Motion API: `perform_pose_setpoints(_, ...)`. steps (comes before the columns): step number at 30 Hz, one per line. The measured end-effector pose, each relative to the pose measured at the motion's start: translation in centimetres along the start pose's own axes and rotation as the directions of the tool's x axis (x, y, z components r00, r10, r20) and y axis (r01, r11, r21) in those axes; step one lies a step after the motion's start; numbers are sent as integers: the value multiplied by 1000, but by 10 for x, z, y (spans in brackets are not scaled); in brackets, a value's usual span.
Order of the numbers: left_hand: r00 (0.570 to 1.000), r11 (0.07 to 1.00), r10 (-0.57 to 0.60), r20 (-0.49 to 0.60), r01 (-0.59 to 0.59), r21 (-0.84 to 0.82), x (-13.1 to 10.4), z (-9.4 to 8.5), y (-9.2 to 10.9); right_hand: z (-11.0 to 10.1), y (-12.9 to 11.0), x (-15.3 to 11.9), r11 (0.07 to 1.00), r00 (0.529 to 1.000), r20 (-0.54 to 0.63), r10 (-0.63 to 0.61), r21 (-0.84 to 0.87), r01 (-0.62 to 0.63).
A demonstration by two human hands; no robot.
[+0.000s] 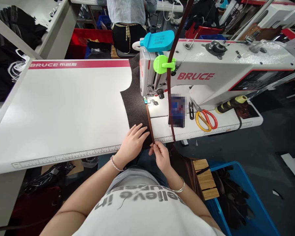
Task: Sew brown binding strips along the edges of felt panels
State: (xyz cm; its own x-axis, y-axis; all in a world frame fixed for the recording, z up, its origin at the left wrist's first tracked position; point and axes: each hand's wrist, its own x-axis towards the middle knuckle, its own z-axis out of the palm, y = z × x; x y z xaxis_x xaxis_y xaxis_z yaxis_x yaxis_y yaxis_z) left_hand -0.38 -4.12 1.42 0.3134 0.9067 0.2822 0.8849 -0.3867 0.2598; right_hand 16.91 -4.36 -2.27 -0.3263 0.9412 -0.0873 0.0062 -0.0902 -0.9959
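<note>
A dark brown fabric piece (135,109) lies on the sewing table, its right edge running under the needle area of the white sewing machine (199,62). Along that edge lies a narrow brown binding strip (149,123), reaching from the presser foot (145,100) toward the table's front. My left hand (134,142) rests flat on the fabric near the front edge, fingers stretched out. Just right of it, my right hand (161,155) pinches the strip between thumb and fingers at the table edge. Another length of brown strip (169,85) hangs down in front of the machine head.
Right of the needle lie black thread snips (191,110), scissors (206,120) with yellow and red handles, and a thread cone (231,105). A blue bin (248,183) with dark pieces stands at lower right, beside a wooden slatted surface (205,179). A person (127,26) is across the table.
</note>
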Motion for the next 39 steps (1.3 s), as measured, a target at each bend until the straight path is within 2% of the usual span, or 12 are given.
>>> perform_pose_setpoints(16, 999, 999, -26, -35, 25, -21, 1, -1, 1, -1, -1, 0, 1000, 1000, -4, 1, -21, -1)
perform_pose_setpoints(39, 999, 999, -40, -5, 40, -23, 0, -2, 0, -2, 3, 0, 1000, 1000, 9, 2, -12, -2)
